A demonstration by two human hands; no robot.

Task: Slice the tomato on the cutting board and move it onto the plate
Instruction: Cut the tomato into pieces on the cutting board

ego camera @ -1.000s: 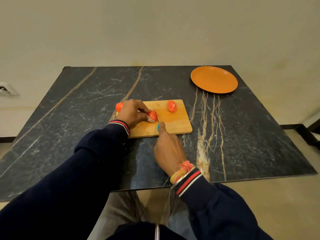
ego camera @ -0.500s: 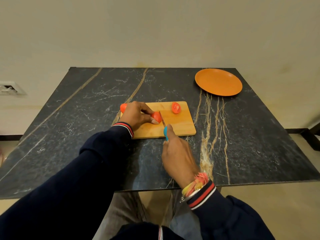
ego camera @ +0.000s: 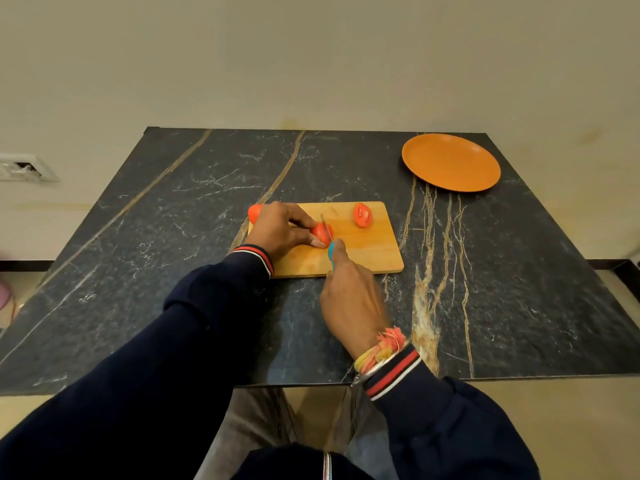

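Knife [ego camera: 331,253] advanced onto tomato piece [ego camera: 319,233]; right hand [ego camera: 353,303] wraps teal handle, left hand [ego camera: 280,230] pinches piece on cutting board [ego camera: 370,252].

Left grip [ego camera: 280,232] pinches the tomato piece [ego camera: 322,233], right grip [ego camera: 353,303] clasps the knife [ego camera: 331,255], both forearms extended forward.

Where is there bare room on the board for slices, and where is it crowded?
Bare: the cutting board's near-right corner, between the knife and its right edge; the whole plate. Crowded: the board's left half, under the left hand and tomato.
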